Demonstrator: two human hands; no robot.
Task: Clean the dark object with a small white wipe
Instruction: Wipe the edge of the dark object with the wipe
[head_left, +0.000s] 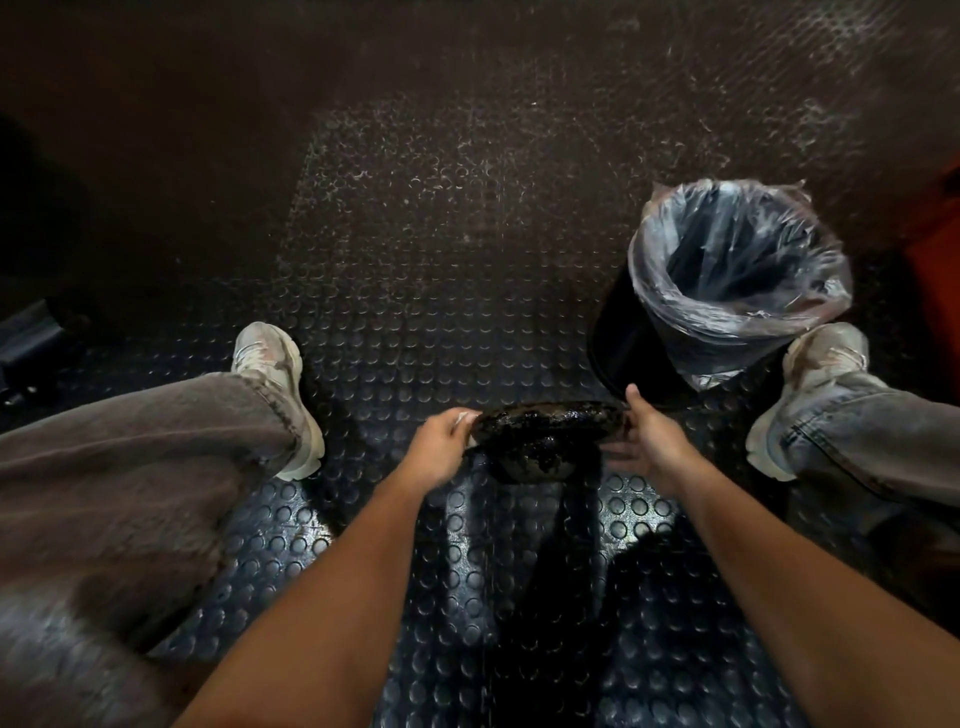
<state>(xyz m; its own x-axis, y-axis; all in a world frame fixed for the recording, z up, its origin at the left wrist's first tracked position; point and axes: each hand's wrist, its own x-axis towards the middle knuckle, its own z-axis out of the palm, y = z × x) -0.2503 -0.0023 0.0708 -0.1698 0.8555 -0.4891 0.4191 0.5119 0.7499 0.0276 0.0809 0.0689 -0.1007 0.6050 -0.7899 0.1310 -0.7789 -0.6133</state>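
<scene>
The dark object (545, 436), a grimy bowl-like thing, is held above the studded floor (467, 291), just in front of the lined bin (727, 280); the left hand (441, 447) pinches what seems a white wipe (462, 418) at its rim; the right hand (649, 441) supports the opposite rim, fingers spread.

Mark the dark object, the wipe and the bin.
dark object (545, 434), head view, grimy top face.
wipe (464, 417), head view, white edge showing at the left hand's fingertips.
bin (670, 306), head view, liner over the near rim.
</scene>
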